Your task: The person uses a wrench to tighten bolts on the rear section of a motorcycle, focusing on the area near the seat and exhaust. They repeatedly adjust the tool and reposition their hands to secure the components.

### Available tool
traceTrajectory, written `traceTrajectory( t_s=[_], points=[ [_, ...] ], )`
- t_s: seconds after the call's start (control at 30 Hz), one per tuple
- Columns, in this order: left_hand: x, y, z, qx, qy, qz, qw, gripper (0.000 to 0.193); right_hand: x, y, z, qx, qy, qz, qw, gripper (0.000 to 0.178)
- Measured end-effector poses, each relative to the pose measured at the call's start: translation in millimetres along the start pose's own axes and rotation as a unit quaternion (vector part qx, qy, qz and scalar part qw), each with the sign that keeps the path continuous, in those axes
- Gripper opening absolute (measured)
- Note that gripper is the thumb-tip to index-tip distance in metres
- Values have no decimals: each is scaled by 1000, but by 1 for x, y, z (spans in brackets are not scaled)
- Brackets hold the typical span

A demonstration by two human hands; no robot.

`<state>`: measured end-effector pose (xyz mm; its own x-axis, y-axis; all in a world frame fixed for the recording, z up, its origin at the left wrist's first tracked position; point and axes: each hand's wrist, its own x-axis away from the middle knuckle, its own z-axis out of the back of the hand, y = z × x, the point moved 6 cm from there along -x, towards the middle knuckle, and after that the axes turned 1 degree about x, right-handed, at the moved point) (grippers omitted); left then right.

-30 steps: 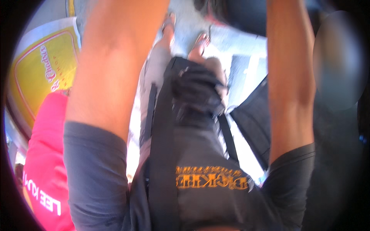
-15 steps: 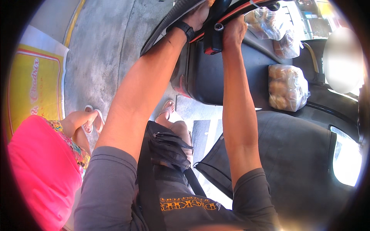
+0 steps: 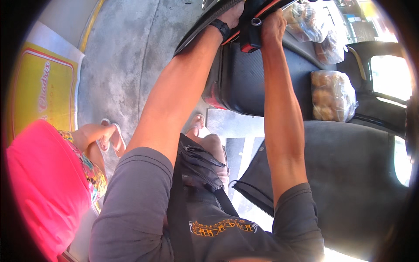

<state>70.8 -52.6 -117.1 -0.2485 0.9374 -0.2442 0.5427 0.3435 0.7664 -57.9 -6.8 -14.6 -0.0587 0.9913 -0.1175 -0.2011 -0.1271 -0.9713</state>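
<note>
Both my arms stretch up to a black, orange-edged curved part [image 3: 267, 9] at the top edge, which looks like part of a bicycle. Beside it, a dark ribbed tyre [image 3: 198, 30] crosses in front of my left wrist. My left hand [image 3: 232, 14] reaches in between the two, its fingers hidden and cut off by the frame. My right hand [image 3: 273, 26] is closed at the orange-edged part, its fingertips out of sight. Between my hands hangs a small black box with a red end [image 3: 250, 41] and a round metal piece above it.
Clear bags of bread rolls [image 3: 334, 96] rest on a black padded surface [image 3: 248, 83] to the right. A dark panel [image 3: 345, 174] lies below them. On the left are a person in a pink top [image 3: 46, 187] and a yellow banner [image 3: 41, 96]. Grey concrete [image 3: 118, 56] runs between.
The whole view has shifted a little, so my arms, the tyre and the bags sit farther right and slightly higher. My hands keep their places at the black and orange part.
</note>
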Motion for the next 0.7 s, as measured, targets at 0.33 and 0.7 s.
traceTrajectory(
  t_s=[0.33, 0.7],
  points=[
    [27, 38, 3, -70, 137, -46, 987, 49, -5, 34, 1, -189, -109, -85, 972, 38],
    [84, 89, -7, -204, 238, -12, 949, 48, -8, 28, 10, -212, -155, -213, 941, 43]
  ],
)
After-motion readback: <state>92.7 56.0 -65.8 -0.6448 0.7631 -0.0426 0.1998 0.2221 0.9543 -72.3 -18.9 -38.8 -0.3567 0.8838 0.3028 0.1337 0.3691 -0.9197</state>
